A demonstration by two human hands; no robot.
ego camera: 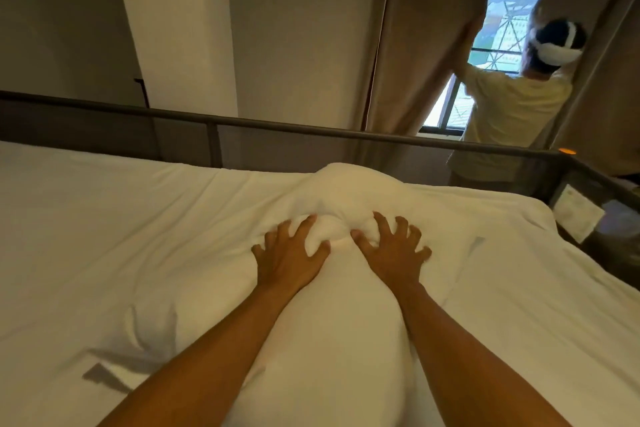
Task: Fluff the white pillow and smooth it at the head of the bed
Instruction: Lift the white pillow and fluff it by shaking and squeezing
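Observation:
The white pillow (pixel 343 322) lies lengthwise on the white bed sheet (pixel 104 236), its far end bulging up near the rail. My left hand (pixel 291 256) and my right hand (pixel 393 253) press side by side into the pillow's middle. The fingers of both are spread and dug into the fabric, bunching a ridge between them. Both forearms reach in from the bottom of the view over the pillow's near part.
A dark metal rail (pixel 277 126) runs along the bed's far side and turns at the right corner. Behind it a person in a pale shirt (pixel 512 107) stands at a window (pixel 498 28), holding a beige curtain (pixel 426 45). A paper card (pixel 576 213) hangs at the right rail.

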